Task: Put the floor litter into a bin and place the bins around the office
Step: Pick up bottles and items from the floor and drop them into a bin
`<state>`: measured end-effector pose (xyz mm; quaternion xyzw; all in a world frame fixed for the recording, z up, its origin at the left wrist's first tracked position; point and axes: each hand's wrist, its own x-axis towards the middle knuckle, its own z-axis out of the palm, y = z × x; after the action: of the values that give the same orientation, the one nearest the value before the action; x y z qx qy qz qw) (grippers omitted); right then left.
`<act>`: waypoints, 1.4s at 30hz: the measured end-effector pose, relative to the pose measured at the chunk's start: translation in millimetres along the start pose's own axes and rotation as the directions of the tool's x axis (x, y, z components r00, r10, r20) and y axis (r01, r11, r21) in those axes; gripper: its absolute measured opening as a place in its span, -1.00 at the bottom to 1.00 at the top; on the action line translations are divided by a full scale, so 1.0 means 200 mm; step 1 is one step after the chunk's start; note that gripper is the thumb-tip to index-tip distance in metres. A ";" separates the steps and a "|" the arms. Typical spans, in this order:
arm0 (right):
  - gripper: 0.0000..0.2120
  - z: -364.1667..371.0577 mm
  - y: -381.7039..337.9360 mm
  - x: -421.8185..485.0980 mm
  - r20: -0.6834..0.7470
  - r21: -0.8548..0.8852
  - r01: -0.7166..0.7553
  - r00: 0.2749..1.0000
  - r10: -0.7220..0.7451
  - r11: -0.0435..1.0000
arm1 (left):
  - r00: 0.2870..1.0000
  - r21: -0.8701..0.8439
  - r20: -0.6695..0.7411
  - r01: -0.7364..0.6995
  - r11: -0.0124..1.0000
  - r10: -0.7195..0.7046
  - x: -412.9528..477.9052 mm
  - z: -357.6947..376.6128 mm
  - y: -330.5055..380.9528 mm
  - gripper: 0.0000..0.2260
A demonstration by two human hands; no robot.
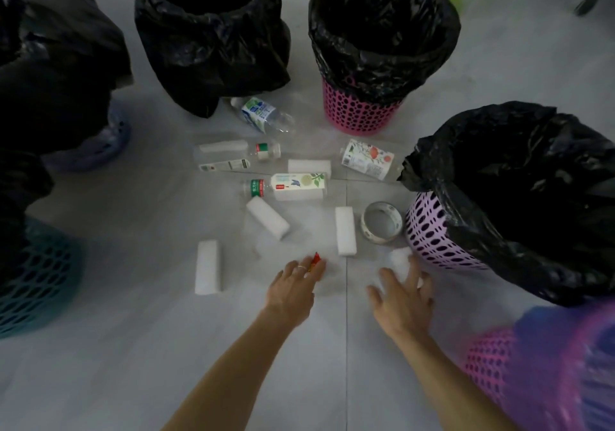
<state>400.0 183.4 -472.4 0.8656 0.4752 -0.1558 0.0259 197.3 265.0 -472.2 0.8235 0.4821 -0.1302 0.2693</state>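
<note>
Wrapper (316, 259) at my left hand's (293, 286) fingertips, grip unclear; my right hand (404, 292), spread, touches wad (399, 257) beside lilac bin (432, 234).

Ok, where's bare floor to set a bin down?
Bare grey floor opens left of the left hand, below the white foam block. Crowded: centre, with clear plastic bottles and the white tape roll beside the lilac perforated bin.

The grey floor (133, 347) bears bag-lined basket bins in a ring: a pink bin (359, 114) at one o'clock, a lilac bin (432, 234) at three, a teal bin (36, 291) at nine. Between them lie clear plastic bottles (263, 114), white foam blocks (208, 267), a tape roll (367, 227) and a red wrapper (316, 259).
</note>
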 end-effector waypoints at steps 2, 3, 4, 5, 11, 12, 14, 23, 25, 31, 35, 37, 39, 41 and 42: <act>-0.82 -0.01 0.00 -0.01 0.003 -0.001 -0.014 1.000 0.014 1.000 | 0.999 0.004 -0.041 -0.008 1.000 0.009 -0.03 0.01 0.02 -0.49; -0.89 0.00 0.00 -0.02 -0.004 0.024 -0.006 1.000 0.006 1.000 | 0.999 0.028 -0.053 -0.005 1.000 0.006 -0.04 0.02 0.03 -0.57; -0.93 0.01 0.00 -0.03 -0.004 0.050 0.014 1.000 -0.014 0.999 | 0.998 0.054 -0.060 0.006 0.999 -0.003 -0.07 0.03 0.03 -0.62; -0.93 0.02 -0.01 -0.06 0.004 0.079 0.029 1.000 -0.029 0.996 | 0.998 0.068 -0.061 0.019 0.997 -0.015 -0.09 0.04 0.04 -0.66; -0.82 0.06 -0.11 -0.21 0.103 0.204 0.112 0.985 -0.136 0.973 | 0.992 -0.102 0.038 0.128 0.987 -0.124 -0.26 0.07 -0.01 -0.73; -0.83 0.03 -0.14 -0.21 0.143 0.237 0.116 0.978 -0.152 0.965 | 0.988 -0.144 0.049 0.152 0.978 -0.146 -0.28 0.05 -0.03 -0.75; -0.81 -0.05 -0.24 -0.20 0.246 0.324 0.089 0.953 -0.174 0.942 | 0.976 -0.247 0.063 0.219 0.944 -0.210 -0.34 -0.01 -0.09 -0.77; -0.83 -0.53 -0.88 -0.25 0.549 0.701 -0.166 0.747 -0.375 0.694 | 0.885 -0.489 -0.105 0.350 0.799 -0.453 -0.76 -0.65 -0.53 -0.86; -0.80 -0.64 -1.09 -0.32 0.504 0.776 -0.153 0.734 -0.455 0.611 | 0.847 -0.520 -0.182 0.349 0.780 -0.500 -0.91 -0.81 -0.63 -0.89; -0.83 -0.89 -1.72 -0.54 0.371 0.909 -0.117 0.661 -0.652 0.399 | 0.563 -0.699 -0.410 0.312 0.644 -0.718 -1.36 -1.15 -0.92 -0.86; -0.92 -1.01 -2.09 -0.71 0.345 0.935 -0.161 0.608 -0.715 0.315 | 0.331 -0.775 -0.477 0.278 0.568 -0.814 -1.64 -1.23 -1.15 -0.85; -0.92 -1.04 -2.28 -0.81 0.335 0.941 -0.169 0.576 -0.746 0.292 | 0.230 -0.853 -0.423 0.226 0.470 -0.877 -1.76 -1.26 -1.25 -0.86; -0.84 -1.05 -2.42 -0.87 0.351 0.936 -0.184 0.570 -0.743 0.300 | 0.246 -0.944 -0.287 0.094 0.317 -0.926 -1.82 -1.28 -1.31 -0.75; -0.72 -1.07 -2.53 -0.91 0.420 0.907 -0.252 0.514 -0.747 0.337 | 0.339 -0.988 -0.151 -0.025 0.152 -0.929 -1.87 -1.30 -1.33 -0.64; -0.65 -1.08 -2.57 -0.93 0.462 0.884 -0.309 0.464 -0.756 0.351 | 0.373 -0.995 -0.103 -0.043 0.094 -0.922 -1.90 -1.31 -1.34 -0.57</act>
<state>-66.9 354.8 -158.7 0.4291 0.3626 -0.7893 -0.2478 -236.9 245.0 -162.3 0.2257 0.7793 0.4471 0.3767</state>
